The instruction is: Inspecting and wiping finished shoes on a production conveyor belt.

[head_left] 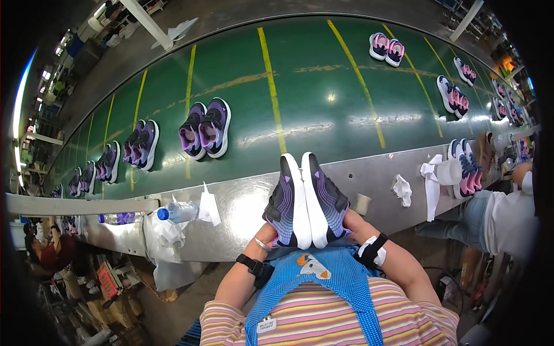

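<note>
Side by side in front of me are two black and purple sneakers, toes pointing away and white soles turned toward each other, almost touching. My left hand [266,234] is closed round the heel end of the left sneaker [280,202]. With my right hand [354,222] I grip the heel end of the right sneaker [329,202]. The shoes partly hide the fingers of both hands. Both sneakers are held over the near metal edge [242,196] of a green conveyor belt [311,75]. Beside the right sneaker lies a small beige block [362,204].
Matching purple pairs [205,130] line the belt's left side; pink and navy pairs [453,96] stand at right. A bottle with a blue cap [178,212] and white paper [209,206] lie left on the ledge. A crumpled white cloth [402,191] lies right. Another person [490,222] stands at far right.
</note>
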